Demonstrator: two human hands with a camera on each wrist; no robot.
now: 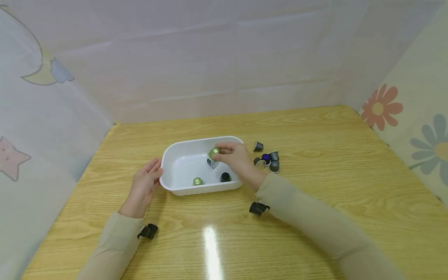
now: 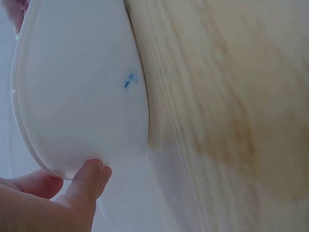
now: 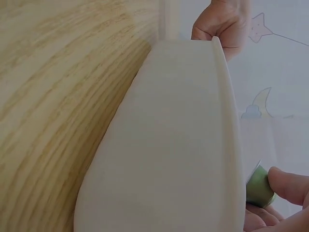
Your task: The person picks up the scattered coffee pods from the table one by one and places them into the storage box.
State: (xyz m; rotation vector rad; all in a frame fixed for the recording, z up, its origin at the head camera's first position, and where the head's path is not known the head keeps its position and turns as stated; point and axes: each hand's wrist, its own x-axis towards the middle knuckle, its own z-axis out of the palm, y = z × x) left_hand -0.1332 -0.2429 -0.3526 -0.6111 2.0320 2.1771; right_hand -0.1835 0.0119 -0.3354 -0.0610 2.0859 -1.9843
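A white plastic tub (image 1: 185, 191) stands on the table with several coffee capsules inside. My left hand (image 1: 141, 188) grips its left end, thumb and fingers on either side of the rim, as the left wrist view also shows. Over the tub's right half, my right hand (image 1: 241, 161) pinches a green coffee capsule (image 3: 260, 188) between thumb and fingers. Just below it, a greyish capsule (image 1: 212, 163) is partly covered. Another green capsule (image 1: 198, 181) and a black capsule (image 1: 225, 177) lie near the front wall inside, their lower parts cut off by the rim.
To the right of the tub lies a loose group of capsules: a dark grey one (image 1: 258, 146) apart at the back, a purple-blue one (image 1: 266, 158) and several greyish ones close together. The wooden table (image 1: 315, 155) meets a printed cloth backdrop (image 1: 210, 70) behind.
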